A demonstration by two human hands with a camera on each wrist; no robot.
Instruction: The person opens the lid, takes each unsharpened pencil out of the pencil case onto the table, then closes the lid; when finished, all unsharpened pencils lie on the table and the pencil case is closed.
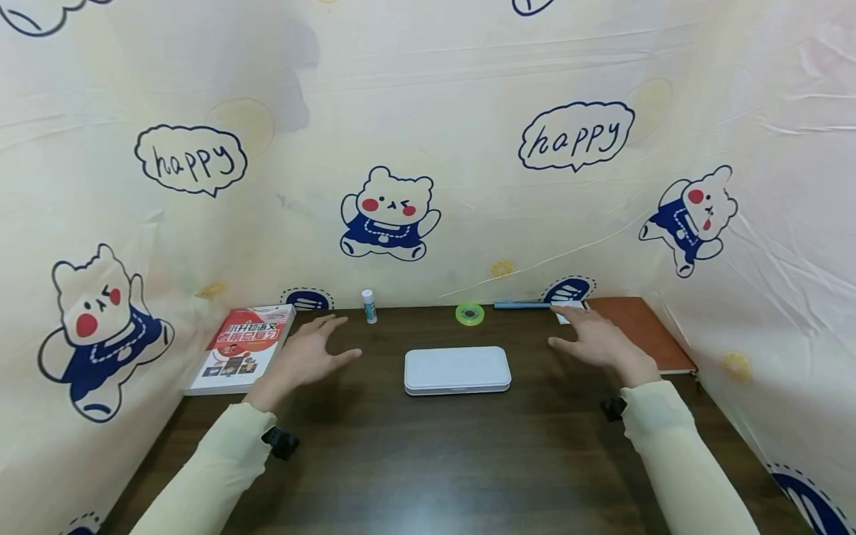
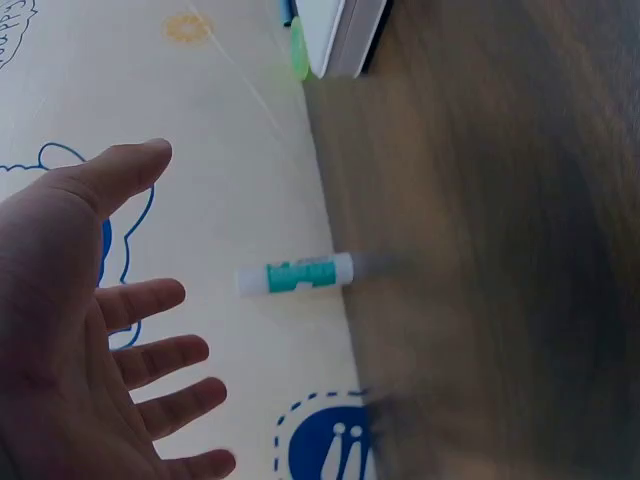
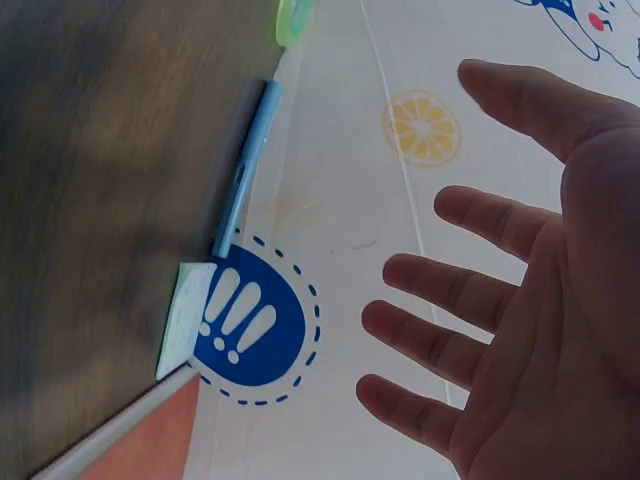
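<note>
Both hands hover over a dark wooden table, palms down, fingers spread, holding nothing. My left hand is left of a closed white rectangular case that lies flat at the table's middle. My right hand is to the case's right. In the left wrist view the left hand is open, with an upright glue stick beyond it. In the right wrist view the right hand shows spread fingers near a light blue pen.
A red-covered book lies at the left edge, a brown notebook at the right. Along the back stand the glue stick, a green tape roll, the blue pen and a small white eraser. Bear-print cloth walls enclose the table.
</note>
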